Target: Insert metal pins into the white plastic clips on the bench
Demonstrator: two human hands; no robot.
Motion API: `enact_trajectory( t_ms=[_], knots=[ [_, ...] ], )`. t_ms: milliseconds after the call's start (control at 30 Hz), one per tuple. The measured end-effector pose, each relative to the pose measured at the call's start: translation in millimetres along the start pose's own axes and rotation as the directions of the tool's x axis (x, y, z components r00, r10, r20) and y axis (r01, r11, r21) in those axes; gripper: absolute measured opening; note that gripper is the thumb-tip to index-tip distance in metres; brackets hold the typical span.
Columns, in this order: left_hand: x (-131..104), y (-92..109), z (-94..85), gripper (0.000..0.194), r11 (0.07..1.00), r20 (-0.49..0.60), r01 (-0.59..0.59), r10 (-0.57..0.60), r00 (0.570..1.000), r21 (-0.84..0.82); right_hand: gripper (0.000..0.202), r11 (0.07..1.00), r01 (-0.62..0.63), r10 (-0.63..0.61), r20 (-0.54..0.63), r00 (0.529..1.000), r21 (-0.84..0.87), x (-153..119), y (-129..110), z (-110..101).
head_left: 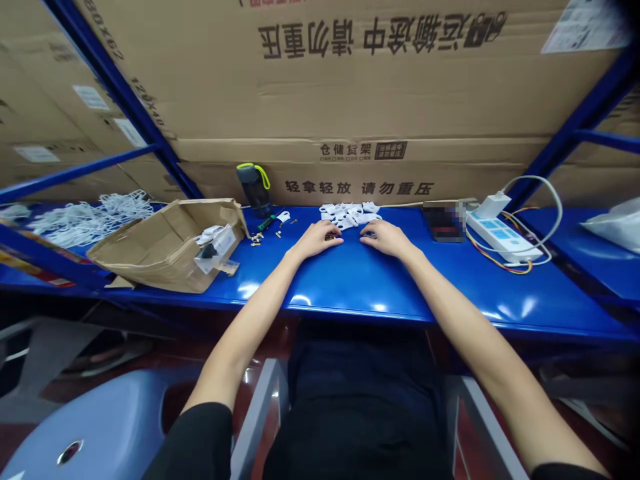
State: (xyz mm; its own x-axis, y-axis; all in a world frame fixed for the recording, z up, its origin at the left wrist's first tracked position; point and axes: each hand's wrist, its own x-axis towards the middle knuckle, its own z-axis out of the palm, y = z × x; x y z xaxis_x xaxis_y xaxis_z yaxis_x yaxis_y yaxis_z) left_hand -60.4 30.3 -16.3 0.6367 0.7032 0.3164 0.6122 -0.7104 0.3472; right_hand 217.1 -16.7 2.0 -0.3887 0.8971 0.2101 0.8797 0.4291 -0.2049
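Both forearms reach over the blue tabletop (345,280). My left hand (317,240) rests at the near left side of a pile of small white parts (347,215), its fingers curved and thumb apart, with small dark things partly hidden under it. On the near right side of that pile lies my right hand (385,239), fingers curved and apart, with something small and dark beneath them. Neither hand visibly grips anything. To the left are small tan pieces (257,239), a green-handled tool (267,223) and a single white part (283,217).
An open cardboard box (165,247) and white cords (95,220) occupy the left side. A dark bottle (254,190) stands behind. At right are a dark object (443,223) and a power strip (505,237) with cables. Large cartons (350,93) rise behind.
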Motion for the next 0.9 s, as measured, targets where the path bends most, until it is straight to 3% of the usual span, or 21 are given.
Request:
enact_trajectory(
  t_ms=[200, 433, 633, 800, 900],
  knots=[
    [2, -8, 3.4, 0.029, 0.999, -0.034, 0.032, -0.032, 0.999, -0.017, 0.025, 1.0, -0.03, 0.03, 0.009, 0.999, 0.005, -2, -1, -5],
    [0, -13, -3.4, 0.035, 0.998, -0.061, 0.059, -0.058, 0.996, 0.019, 0.025, 0.999, -0.045, 0.045, 0.01, 0.999, 0.001, -5, -3, -11],
    [-6, -23, -17.6, 0.044, 0.996, -0.099, 0.079, -0.082, 0.992, -0.034, 0.032, 0.982, -0.186, 0.184, -0.039, 0.982, -0.033, -8, 3, -19],
    [-12, -38, -24.8, 0.048, 0.989, -0.109, 0.117, -0.127, 0.986, -0.092, 0.04, 0.943, -0.329, 0.322, -0.116, 0.94, -0.043, -10, 13, -18],
    [-14, -45, -24.3, 0.049, 0.984, -0.111, 0.149, -0.159, 0.981, -0.096, 0.044, 0.94, -0.339, 0.335, -0.083, 0.939, -0.035, -9, 19, -14]
  ],
)
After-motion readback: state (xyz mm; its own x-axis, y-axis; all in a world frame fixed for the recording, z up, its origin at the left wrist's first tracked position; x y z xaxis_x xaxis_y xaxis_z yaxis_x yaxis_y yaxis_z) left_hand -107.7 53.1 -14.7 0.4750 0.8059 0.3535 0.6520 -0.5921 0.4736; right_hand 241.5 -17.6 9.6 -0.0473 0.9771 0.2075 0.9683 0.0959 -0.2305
